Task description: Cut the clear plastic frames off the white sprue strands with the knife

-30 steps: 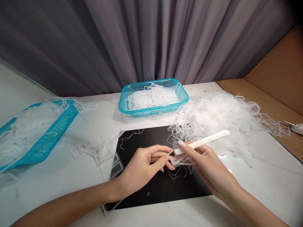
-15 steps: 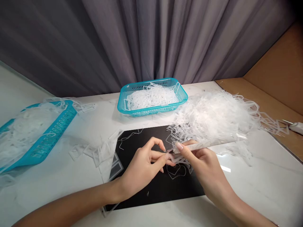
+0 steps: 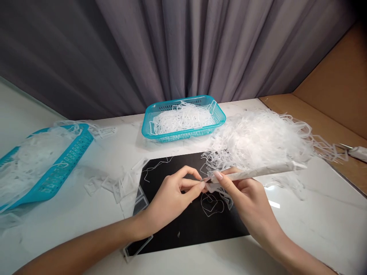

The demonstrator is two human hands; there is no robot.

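My right hand [image 3: 249, 202] grips a long white knife-like tool [image 3: 258, 171], its tip pointing left over the black mat [image 3: 189, 225]. My left hand [image 3: 174, 196] pinches a small clear plastic piece [image 3: 210, 186] right at the tool's tip. Thin clear trimmings [image 3: 212, 204] lie on the mat under both hands. A big heap of clear plastic strips [image 3: 258, 139] sits just behind my right hand.
A teal basket [image 3: 183, 116] of strips stands at the back centre, a second teal basket [image 3: 57, 168] at the left. Clear frames [image 3: 120, 183] lie left of the mat. A cardboard wall [image 3: 335, 91] closes the right side; a small tool [image 3: 357, 152] lies by it.
The white tool has swung from angled up to nearly level, then steadied. My left fingers rose and pinched at the tip. The loose trimmings below now lie on the mat.
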